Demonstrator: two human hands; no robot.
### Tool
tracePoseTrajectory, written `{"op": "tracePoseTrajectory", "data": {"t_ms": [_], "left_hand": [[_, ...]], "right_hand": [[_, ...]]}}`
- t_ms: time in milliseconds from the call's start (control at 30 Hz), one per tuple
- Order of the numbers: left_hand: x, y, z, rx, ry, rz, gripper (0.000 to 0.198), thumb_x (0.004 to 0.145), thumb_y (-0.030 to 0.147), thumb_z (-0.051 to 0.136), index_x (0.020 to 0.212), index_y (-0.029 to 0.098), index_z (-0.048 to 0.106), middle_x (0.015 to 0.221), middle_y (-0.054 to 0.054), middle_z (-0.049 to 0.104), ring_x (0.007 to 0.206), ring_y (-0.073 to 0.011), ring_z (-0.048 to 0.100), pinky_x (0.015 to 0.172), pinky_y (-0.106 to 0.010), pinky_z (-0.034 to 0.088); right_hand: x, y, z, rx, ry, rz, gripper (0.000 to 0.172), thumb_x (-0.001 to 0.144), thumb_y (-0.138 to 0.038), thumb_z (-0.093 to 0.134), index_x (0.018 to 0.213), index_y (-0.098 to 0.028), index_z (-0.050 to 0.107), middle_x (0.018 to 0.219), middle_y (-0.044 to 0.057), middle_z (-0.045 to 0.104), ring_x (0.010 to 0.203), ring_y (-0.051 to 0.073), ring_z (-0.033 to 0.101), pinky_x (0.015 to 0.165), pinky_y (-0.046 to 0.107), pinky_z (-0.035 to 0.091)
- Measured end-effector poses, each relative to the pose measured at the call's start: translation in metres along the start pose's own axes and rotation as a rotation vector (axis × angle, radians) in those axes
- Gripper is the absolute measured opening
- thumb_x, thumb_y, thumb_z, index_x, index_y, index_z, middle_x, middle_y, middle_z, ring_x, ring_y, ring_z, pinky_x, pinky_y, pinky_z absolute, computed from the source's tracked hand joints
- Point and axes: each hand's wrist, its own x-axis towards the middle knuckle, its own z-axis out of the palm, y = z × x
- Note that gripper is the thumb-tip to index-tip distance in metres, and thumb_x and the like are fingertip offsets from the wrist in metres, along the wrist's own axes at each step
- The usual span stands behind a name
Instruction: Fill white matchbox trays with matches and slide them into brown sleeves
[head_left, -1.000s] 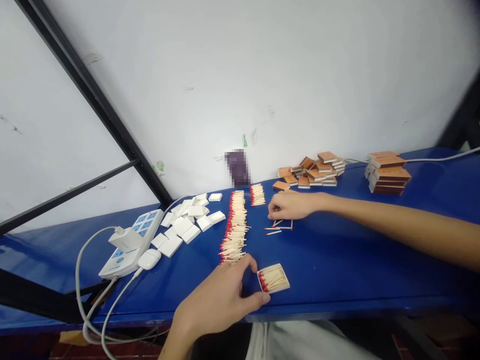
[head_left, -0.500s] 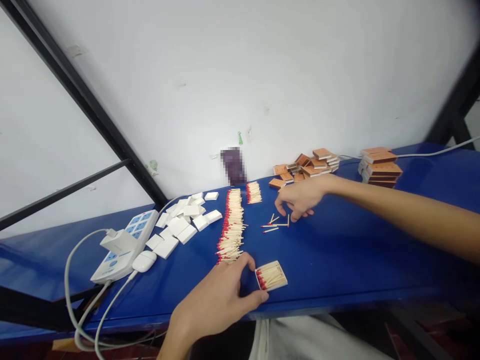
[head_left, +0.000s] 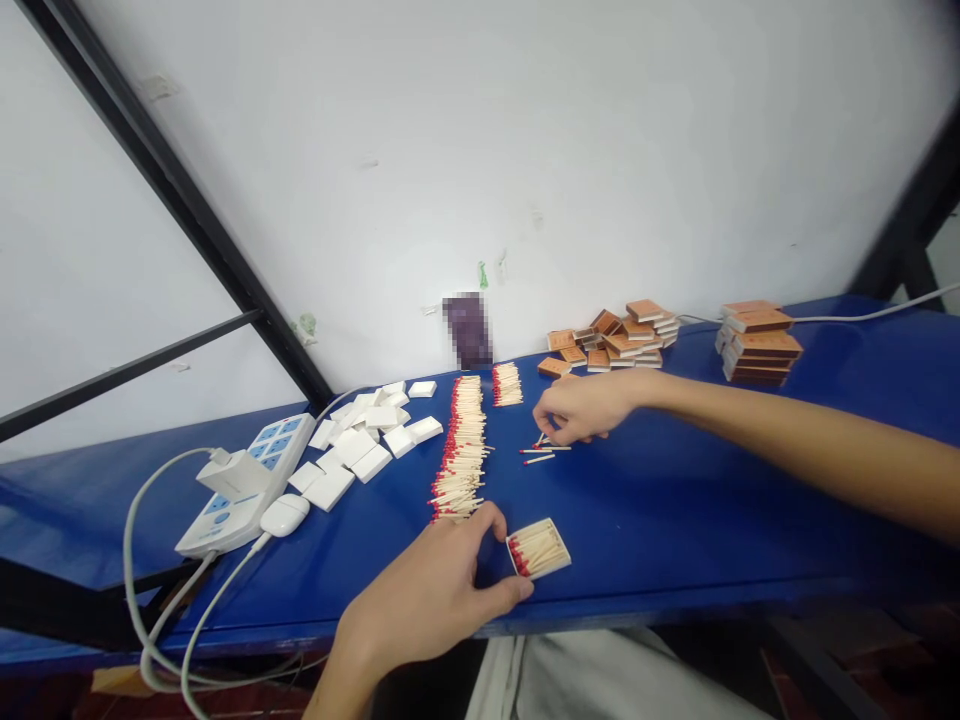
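Observation:
My left hand [head_left: 439, 600] lies at the table's front edge, thumb and forefinger curved around the left end of a white matchbox tray [head_left: 538, 549]. Red-headed matches fill much of that tray. Farther back, my right hand [head_left: 581, 408] is pinched down over a few loose matches [head_left: 540, 459], and its fingertips hide part of them. A long row of matches [head_left: 463, 440] runs away from my left hand, heads to the left. A shorter row of matches [head_left: 508, 384] sits beside its far end.
White empty-looking trays [head_left: 360, 440] lie in a heap at left. Beyond them is a power strip [head_left: 255, 480] with a charger, a white earbud case [head_left: 285, 514] and cables. Brown matchbox sleeves [head_left: 630, 338] are piled by the wall, with a stack of matchboxes [head_left: 761, 342] farther right.
My right hand has shifted left and its fingers have closed in over the loose matches. The upright-lying match at their right no longer shows. My left hand stays at the tray.

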Motion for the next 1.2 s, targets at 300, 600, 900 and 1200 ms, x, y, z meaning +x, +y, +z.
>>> {"op": "tracePoseTrajectory", "data": {"t_ms": [300,600,900,1200], "left_hand": [[0.0,-0.001,0.0,0.008,0.014,0.019,0.032,0.09,0.052,0.062,0.106,0.025,0.053,0.065,0.007,0.053,0.059,-0.0148,0.051,0.054,-0.025,0.03],[-0.001,0.002,-0.002,0.003,0.001,-0.006,0.041,0.084,0.056,0.068,0.105,0.023,0.054,0.068,0.007,0.053,0.06,-0.0142,0.048,0.054,-0.025,0.03],[0.0,0.001,-0.002,-0.013,-0.002,-0.015,0.044,0.081,0.058,0.07,0.106,0.024,0.055,0.07,0.006,0.053,0.062,-0.0143,0.048,0.056,-0.025,0.031],[0.001,0.0,-0.002,-0.018,-0.005,-0.008,0.041,0.083,0.058,0.068,0.102,0.024,0.054,0.067,0.007,0.053,0.061,-0.0146,0.049,0.056,-0.025,0.031]], "right_hand": [[0.002,-0.012,0.012,-0.197,0.062,0.046,0.013,0.072,-0.022,0.061,0.082,-0.017,0.068,0.067,0.001,0.065,0.054,0.015,0.056,0.053,0.025,0.035],[0.005,-0.001,0.007,-0.307,0.188,-0.013,0.012,0.073,-0.022,0.063,0.083,-0.017,0.069,0.078,0.005,0.065,0.068,0.017,0.053,0.059,0.026,0.033],[0.011,0.0,0.014,-0.306,0.221,-0.136,0.015,0.08,-0.023,0.061,0.093,-0.02,0.067,0.078,0.003,0.062,0.068,0.015,0.05,0.056,0.025,0.027],[0.013,0.004,0.013,-0.297,0.175,-0.091,0.014,0.08,-0.026,0.062,0.09,-0.019,0.069,0.077,0.003,0.064,0.07,0.016,0.053,0.06,0.026,0.031]]}}
